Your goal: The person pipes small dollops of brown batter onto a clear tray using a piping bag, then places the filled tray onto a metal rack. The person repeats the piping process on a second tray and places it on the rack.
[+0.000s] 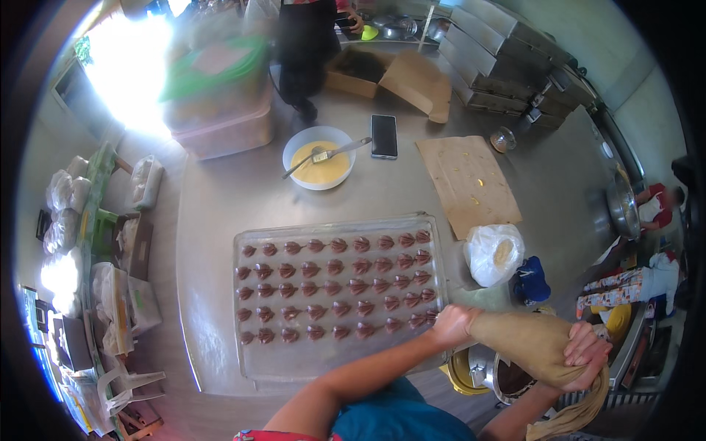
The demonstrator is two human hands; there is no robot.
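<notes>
My left hand (pixel 456 326) grips the narrow front end of a tan cloth piping bag (pixel 518 342) at the right edge of a baking tray (pixel 336 358). The bag's gathered top is squeezed in my right hand (pixel 587 353), with its loose cloth hanging below. Rows of piped brown dollops, chocolate-like (pixel 361 266), cover most of the tray, and its near strip is bare. The bag's tip is hidden by my left hand, close to the last dollops of the nearest row.
Ahead are a bowl of yellow liquid with a brush (pixel 317 179), a phone (pixel 384 136), brown paper (pixel 469 182) and a plastic bag (pixel 495 255). A pot of dark mixture (pixel 513 380) stands below the bag. A person (pixel 306 49) stands across the table; others are at right.
</notes>
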